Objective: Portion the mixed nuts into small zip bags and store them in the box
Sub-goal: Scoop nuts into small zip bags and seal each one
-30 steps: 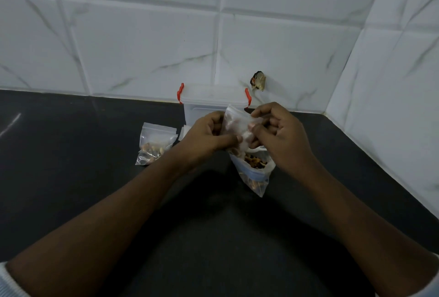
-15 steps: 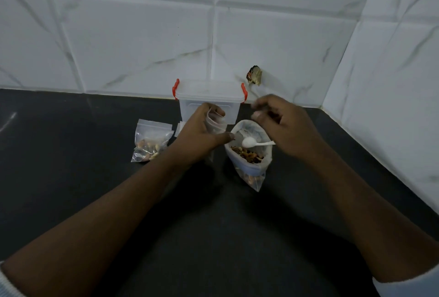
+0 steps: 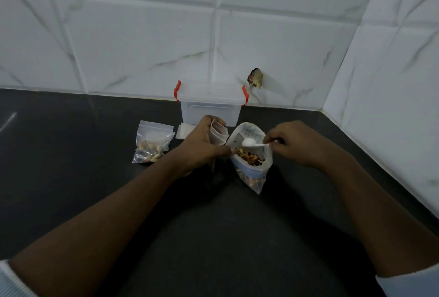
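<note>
- Since half a second ago our right hand (image 3: 299, 144) has come down from above the spoon onto its handle. Our left hand (image 3: 202, 147) has kept its place.
- Our right fingers pinch the white plastic spoon (image 3: 249, 142) by the handle end. Its bowl lies over the open mouth of the big bag of mixed nuts (image 3: 251, 166), which stands on the tabletop (image 3: 213, 237).
- Our left fingers are curled round an empty small zip bag (image 3: 218, 131), just beside the nut bag at its ten o'clock.
- One filled small zip bag (image 3: 153, 142) lies farther out at nine o'clock. The lidded box (image 3: 210, 106) stands at twelve o'clock against the wall.
- We judge the nut bag soft and leaning, so a hard scoop could tip it and spill nuts. The small bag's mouth looks barely open, so a spoonful could miss.
- The tabletop is dark and dull. White marbled tiles (image 3: 142, 47) close the corner at twelve and three o'clock.
</note>
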